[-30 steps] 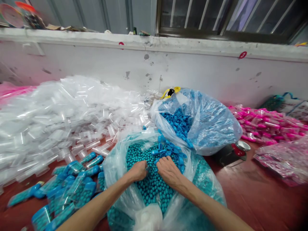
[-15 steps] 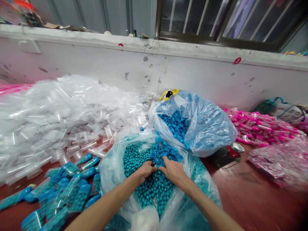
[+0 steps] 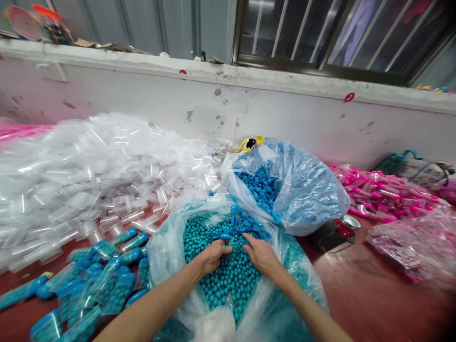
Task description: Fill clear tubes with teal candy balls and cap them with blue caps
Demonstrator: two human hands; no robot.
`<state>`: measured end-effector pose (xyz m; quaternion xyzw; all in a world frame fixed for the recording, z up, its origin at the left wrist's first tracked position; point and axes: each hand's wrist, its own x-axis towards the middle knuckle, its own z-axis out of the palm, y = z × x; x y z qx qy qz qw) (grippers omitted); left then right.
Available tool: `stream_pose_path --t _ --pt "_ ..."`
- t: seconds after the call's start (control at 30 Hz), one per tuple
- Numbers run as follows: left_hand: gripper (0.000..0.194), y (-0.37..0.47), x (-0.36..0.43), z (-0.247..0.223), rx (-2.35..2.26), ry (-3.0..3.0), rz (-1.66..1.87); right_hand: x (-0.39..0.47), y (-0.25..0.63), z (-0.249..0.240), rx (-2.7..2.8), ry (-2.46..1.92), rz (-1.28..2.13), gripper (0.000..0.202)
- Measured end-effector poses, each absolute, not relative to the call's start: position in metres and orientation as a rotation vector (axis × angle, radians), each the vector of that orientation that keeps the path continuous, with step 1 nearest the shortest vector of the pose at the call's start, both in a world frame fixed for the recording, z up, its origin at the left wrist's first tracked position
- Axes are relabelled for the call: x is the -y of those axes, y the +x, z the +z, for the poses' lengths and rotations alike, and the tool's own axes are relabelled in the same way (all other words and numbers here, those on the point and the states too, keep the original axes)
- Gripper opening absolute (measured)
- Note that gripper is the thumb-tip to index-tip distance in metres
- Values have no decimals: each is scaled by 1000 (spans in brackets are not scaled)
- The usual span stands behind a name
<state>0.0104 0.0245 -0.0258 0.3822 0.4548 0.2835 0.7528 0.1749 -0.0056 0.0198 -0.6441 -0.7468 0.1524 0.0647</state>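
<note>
Head view: both hands in clear plastic bag (image 3: 167, 247) of teal beads (image 3: 228, 278).
Left hand (image 3: 213, 255): fingers curled, contents unclear.
Right hand (image 3: 261, 254): flat, fingers apart, beside blue caps (image 3: 245, 227).
Technique: probably pinch caps lightly.

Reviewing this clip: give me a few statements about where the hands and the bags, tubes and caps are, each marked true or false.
1. Both the left hand and right hand rest in the bag of teal balls. True.
2. The blue caps bag lies left of the clear tubes. False: it lies to their right.
3. Filled blue-capped tubes lie left of the ball bag. True.
4. The pink tubes sit inside the ball bag. False: they lie apart, far right.
</note>
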Motion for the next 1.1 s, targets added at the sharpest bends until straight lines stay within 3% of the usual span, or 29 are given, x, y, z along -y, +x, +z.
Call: stream_pose_path --t 0.2,0.4,0.67,0.87,1.1 --pt "18 12 -17 -24 -1119 1007 717 10 162 8 2495 -1927 84 27" --pt "13 14 -14 -23 -1163 1164 777 9 164 23 2428 -1931 65 24" --pt "21 4 -5 -7 -1104 1171 703 20 161 24 2451 -1615 345 41" --pt "31 -6 -4 -12 -1105 1127 723 27 182 22 2226 -1491 790 38" --pt "46 0 9 -2 -939 1077 786 25 156 34 1881 -1439 865 29"
